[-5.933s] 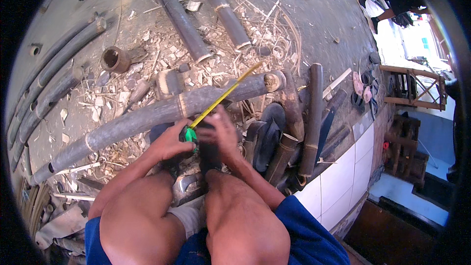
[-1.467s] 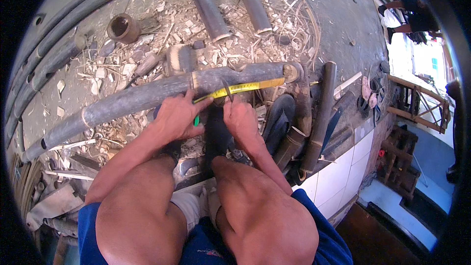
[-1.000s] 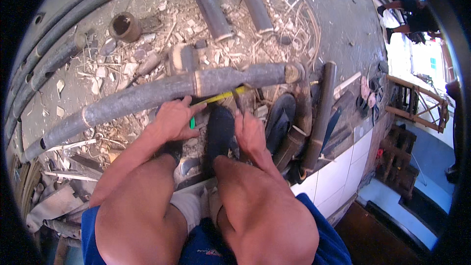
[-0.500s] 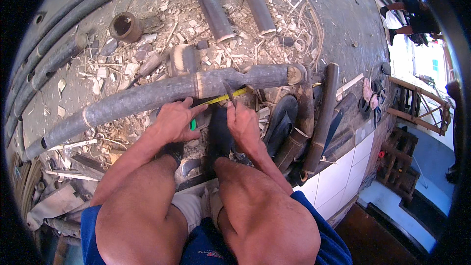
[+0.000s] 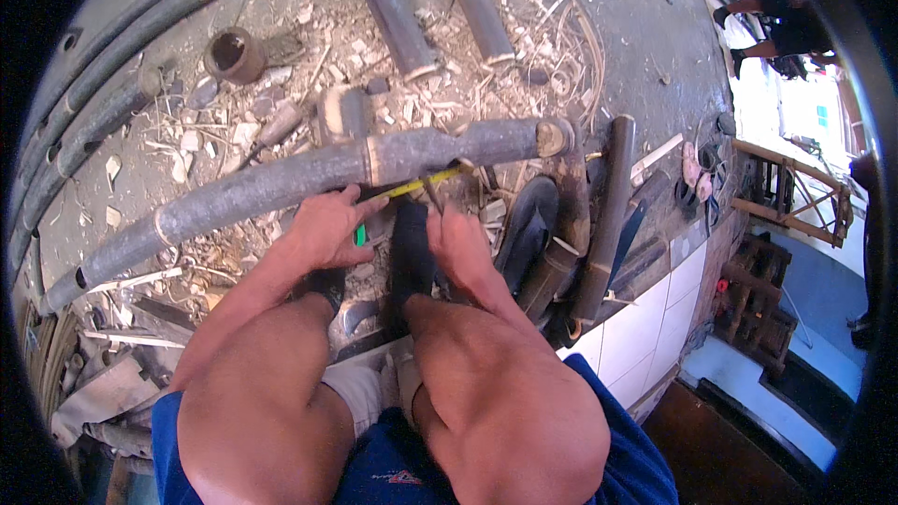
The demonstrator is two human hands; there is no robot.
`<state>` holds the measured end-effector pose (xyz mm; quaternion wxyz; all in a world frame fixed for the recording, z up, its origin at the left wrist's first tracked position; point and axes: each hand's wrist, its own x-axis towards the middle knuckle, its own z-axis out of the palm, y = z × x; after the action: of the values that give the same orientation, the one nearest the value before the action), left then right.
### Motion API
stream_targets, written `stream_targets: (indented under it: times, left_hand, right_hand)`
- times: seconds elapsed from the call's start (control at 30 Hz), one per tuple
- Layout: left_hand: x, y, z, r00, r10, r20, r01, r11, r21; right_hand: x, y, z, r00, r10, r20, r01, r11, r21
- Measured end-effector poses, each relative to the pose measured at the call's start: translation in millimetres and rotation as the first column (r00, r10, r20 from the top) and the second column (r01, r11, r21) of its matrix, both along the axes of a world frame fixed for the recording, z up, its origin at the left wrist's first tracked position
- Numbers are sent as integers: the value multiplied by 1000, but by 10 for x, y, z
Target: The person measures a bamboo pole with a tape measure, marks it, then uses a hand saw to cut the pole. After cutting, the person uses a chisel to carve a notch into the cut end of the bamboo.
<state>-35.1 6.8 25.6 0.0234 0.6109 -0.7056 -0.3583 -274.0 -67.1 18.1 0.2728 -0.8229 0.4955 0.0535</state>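
Head view: at far left lie dark bamboo poles point(image 5: 79, 136); a longer bamboo pole point(image 5: 234, 192) stretches rightward across the wood chips. The left hand point(image 5: 323, 229) grasps a green-cased tape measure point(image 5: 360, 235), its yellow blade point(image 5: 407, 189) extended along the pole's near side. The right hand point(image 5: 458, 241) clasps a slim dark tool point(image 5: 429, 193) at the blade, contact unclear. Further right rests a black flip-flop point(image 5: 530, 224).

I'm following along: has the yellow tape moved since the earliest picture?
Yes: against the long dark pole, the yellow tape swung clockwise from crossing over it to its near side.

left fingers point(image 5: 350, 195) and right fingers point(image 5: 436, 225) curled, both forearms point(image 5: 231, 311) angled inward
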Motion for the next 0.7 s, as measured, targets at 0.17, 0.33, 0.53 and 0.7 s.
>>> stream_targets:
  times: [0.17, 0.33, 0.53, 0.7]
  left_hand:
    - [91, 133, 8, 998, -51, -45, 48, 997, -61]
    - [361, 473, 120, 992, -40, -117, 27, 994, -107]
    - [881, 932, 314, 981, 106, -162, -122, 988, -91]
    - [1102, 1133, 449, 965, 202, -164, -216, 974, -68]
  right_hand:
    - [-383, -32, 204, 978, -182, 101, 185, 982, -25]
    - [-328, -371, 242, 871, -275, 408, 374, 909, -185]
    - [84, -500, 164, 884, -346, 315, 304, 936, 175]
    - [329, -436, -2, 843, -270, 465, 248, 963, 110]
